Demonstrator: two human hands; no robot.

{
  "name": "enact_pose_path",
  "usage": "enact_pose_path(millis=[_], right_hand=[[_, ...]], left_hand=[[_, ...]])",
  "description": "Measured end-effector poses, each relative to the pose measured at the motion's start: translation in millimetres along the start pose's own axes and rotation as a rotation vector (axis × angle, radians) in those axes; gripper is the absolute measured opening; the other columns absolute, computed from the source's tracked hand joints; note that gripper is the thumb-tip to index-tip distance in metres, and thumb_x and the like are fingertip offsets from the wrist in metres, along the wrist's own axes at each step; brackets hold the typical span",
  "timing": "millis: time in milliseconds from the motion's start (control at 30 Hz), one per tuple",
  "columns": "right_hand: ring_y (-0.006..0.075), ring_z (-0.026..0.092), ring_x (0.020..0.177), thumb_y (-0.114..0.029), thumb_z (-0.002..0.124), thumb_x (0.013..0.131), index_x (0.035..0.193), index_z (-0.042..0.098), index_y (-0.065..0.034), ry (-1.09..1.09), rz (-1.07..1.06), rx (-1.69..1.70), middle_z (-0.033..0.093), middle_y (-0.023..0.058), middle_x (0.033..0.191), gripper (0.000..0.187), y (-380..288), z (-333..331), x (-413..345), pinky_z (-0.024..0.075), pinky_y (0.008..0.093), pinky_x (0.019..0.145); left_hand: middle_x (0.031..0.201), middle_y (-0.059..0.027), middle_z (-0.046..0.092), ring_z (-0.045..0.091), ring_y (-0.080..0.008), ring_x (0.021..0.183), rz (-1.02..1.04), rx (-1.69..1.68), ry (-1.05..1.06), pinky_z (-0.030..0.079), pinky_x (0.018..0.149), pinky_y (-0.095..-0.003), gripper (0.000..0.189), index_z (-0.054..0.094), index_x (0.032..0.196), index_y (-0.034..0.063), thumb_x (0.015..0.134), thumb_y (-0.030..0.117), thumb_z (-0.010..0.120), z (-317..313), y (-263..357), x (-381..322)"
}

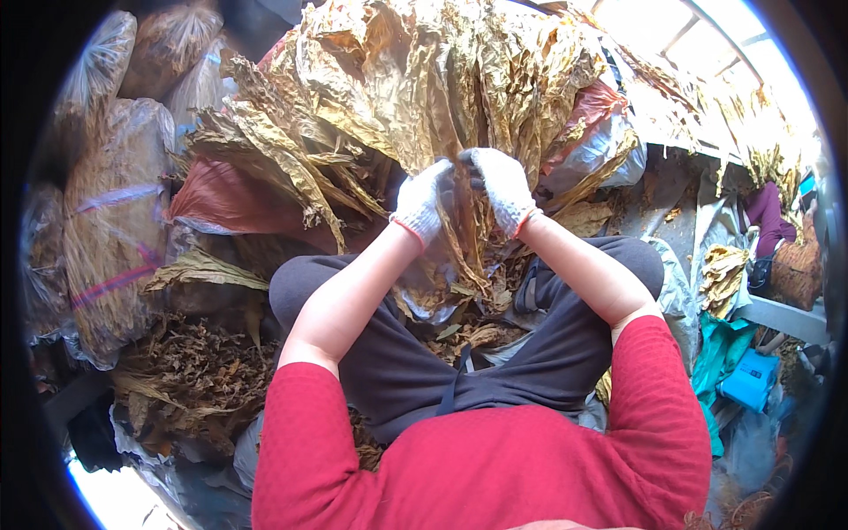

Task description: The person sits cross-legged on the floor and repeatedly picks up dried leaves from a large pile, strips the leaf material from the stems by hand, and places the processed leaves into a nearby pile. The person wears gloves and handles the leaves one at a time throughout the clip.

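My left hand [423,197], in a white knit glove with dark fingers, holds a brown dried tobacco leaf [456,126] from its left side. Opposite it, my right hand [501,184] wears a matching glove and grips the same leaf, its fingers close to those of the left. The fingertips are partly hidden by the leaf and the gloves. Right behind both hands rises a large heap of dried tobacco leaves [371,73], yellow to brown and crumpled. More leaf strips [464,255] hang below my hands, between my crossed legs.
Clear plastic-wrapped bundles [119,232] stand at the left, above a pile of broken leaf [199,371]. Red plastic sheeting [225,199] lies under the heap. At the right are a small leaf bunch [722,278], a blue pouch [750,379] and another person's purple sleeve [768,212].
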State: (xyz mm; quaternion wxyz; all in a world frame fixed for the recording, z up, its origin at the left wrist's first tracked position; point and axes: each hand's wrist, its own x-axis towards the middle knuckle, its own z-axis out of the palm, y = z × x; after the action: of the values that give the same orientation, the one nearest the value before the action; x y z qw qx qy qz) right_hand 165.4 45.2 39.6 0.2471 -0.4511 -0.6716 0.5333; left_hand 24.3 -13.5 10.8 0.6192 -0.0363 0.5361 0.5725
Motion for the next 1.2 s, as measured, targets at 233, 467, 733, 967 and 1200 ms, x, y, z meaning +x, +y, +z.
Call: enact_pose_path(millis=[233,467,733,967,1200], right_hand=[[0.0247,0.063,0.115,-0.01,0.059,0.086,0.128,0.06,-0.0015,-0.193,-0.176,-0.195,0.065,0.014,0.124,0.042,5,2,6,0.0455,0.0321,0.103],[0.0275,0.061,0.119,-0.019,0.064,0.089,0.128,0.058,0.0027,0.07,0.025,-0.16,0.063,0.0186,0.127,0.046,37,18,26,0.0452,0.0345,0.103],[0.0217,0.061,0.115,-0.037,0.067,0.092,0.128,0.059,0.0053,0.155,0.028,0.012,0.065,0.0157,0.126,0.057,30,13,39,0.045,0.0304,0.1],[0.0182,0.065,0.089,-0.043,0.065,0.091,0.11,0.068,0.0047,0.041,0.189,0.052,0.072,0.0106,0.098,0.051,15,-9,38,0.0493,0.0325,0.083],[0.0161,0.062,0.075,-0.021,0.06,0.089,0.106,0.066,0.0021,0.096,0.154,-0.078,0.068,0.0099,0.087,0.029,24,-31,38,0.0506,0.0323,0.068]], left_hand=[[0.091,-0.0068,0.068,0.064,-0.0162,0.074,0.209,-0.101,-0.029,0.052,0.061,-0.0278,0.031,0.063,0.107,0.0013,0.082,0.012,0.079,-11,-8,14],[0.091,-0.0049,0.068,0.062,-0.017,0.071,0.153,0.029,0.154,0.051,0.061,-0.0321,0.023,0.066,0.106,0.0056,0.087,0.017,0.073,-38,-10,55],[0.09,-0.0047,0.068,0.063,-0.0151,0.075,0.071,-0.029,-0.163,0.051,0.066,-0.0282,0.022,0.067,0.106,0.0034,0.092,0.021,0.07,-32,0,31],[0.103,-0.0085,0.067,0.069,-0.0257,0.086,-0.062,0.18,-0.269,0.061,0.074,-0.0434,0.03,0.06,0.119,0.0052,0.094,0.02,0.067,-34,18,-8],[0.104,-0.0079,0.068,0.068,-0.0222,0.088,0.105,0.069,-0.13,0.06,0.078,-0.0393,0.029,0.062,0.116,0.0035,0.092,0.016,0.07,-41,17,0]])
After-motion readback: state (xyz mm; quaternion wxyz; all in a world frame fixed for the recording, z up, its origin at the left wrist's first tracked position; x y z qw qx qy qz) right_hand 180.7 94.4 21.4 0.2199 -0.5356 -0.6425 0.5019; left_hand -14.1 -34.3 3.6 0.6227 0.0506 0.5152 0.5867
